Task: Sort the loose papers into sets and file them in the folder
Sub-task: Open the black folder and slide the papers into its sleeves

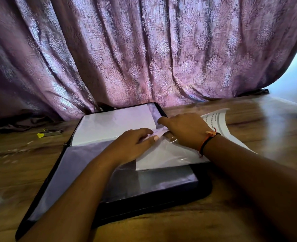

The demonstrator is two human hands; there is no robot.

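Observation:
A black zip folder (pixel 154 205) lies open on the wooden table, its clear plastic sleeves spread flat. A white sheet (pixel 112 126) sits inside one sleeve at the far side. My left hand (pixel 133 145) pinches the edge of a clear sleeve (pixel 172 154) near the folder's middle. My right hand (pixel 186 130) lies just right of it, fingers curled on the same sleeve and paper edge. A printed paper (pixel 219 123) pokes out from under my right wrist, to the right of the folder.
A purple patterned curtain (pixel 144 55) hangs close behind the table. A stapler-like tool with a yellow tip (pixel 49 133) lies at the far left on the wooden table (pixel 266 123). Small paper scraps dot the left side.

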